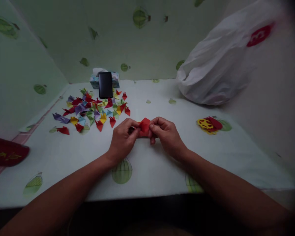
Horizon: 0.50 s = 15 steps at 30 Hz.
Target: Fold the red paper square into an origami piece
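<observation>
Between both hands, just above the table's middle, is a partly folded piece of red origami paper (145, 126). My left hand (125, 136) pinches its left side between thumb and fingers. On the other side my right hand (166, 134) grips the right edge, thumb and forefinger pressed together. The paper has a pointed top, and its side edges are hidden by my fingers. To the left, beyond my left hand, lies a spread of small folded paper birds (88, 111) in red, yellow, green, purple and blue.
A dark phone (105, 85) leans on a tissue box (94, 80) behind the birds. A bulging white plastic bag (216, 65) stands at the back right. Yellow and red cutouts (208, 125) lie on the right. A red object with yellow marks (8, 152) is at the left edge.
</observation>
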### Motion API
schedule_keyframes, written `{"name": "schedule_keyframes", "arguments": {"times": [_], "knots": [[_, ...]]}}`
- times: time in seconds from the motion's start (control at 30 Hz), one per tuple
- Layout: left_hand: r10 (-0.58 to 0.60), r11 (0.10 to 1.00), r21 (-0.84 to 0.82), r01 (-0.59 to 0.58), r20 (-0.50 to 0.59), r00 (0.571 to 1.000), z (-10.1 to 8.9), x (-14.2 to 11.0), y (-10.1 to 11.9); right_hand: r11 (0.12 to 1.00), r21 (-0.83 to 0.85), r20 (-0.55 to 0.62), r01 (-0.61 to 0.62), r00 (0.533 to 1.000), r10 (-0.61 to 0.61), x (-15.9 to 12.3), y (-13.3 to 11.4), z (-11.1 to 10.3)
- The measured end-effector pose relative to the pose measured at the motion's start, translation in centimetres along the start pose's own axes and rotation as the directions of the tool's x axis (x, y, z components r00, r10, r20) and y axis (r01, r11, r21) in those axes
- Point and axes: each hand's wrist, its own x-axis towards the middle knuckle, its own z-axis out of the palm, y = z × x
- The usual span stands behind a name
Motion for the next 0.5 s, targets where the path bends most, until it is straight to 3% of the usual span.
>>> {"name": "schedule_keyframes", "arguments": {"times": [0.1,0.2,0.33,0.5], "knots": [[-0.1,0.978,-0.187,0.092,-0.031,0.995,0.07,0.02,-0.09,0.994,0.08,-0.003,-0.071,0.997,0.071,0.17,0.33,-0.03],[-0.123,0.967,-0.229,0.111,-0.042,0.991,0.09,0.07,-0.2,0.995,0.085,0.003,-0.055,0.998,0.055,0.15,0.42,-0.03],[-0.063,0.991,-0.116,0.059,-0.031,0.998,0.02,0.14,-0.39,0.994,-0.049,0.032,0.094,0.995,-0.093,-0.17,0.0,0.01],[0.106,0.989,0.105,-0.107,0.014,0.994,0.0,0.13,-0.35,0.952,-0.225,0.109,0.205,0.977,-0.184,-0.49,-0.37,0.07]]}}
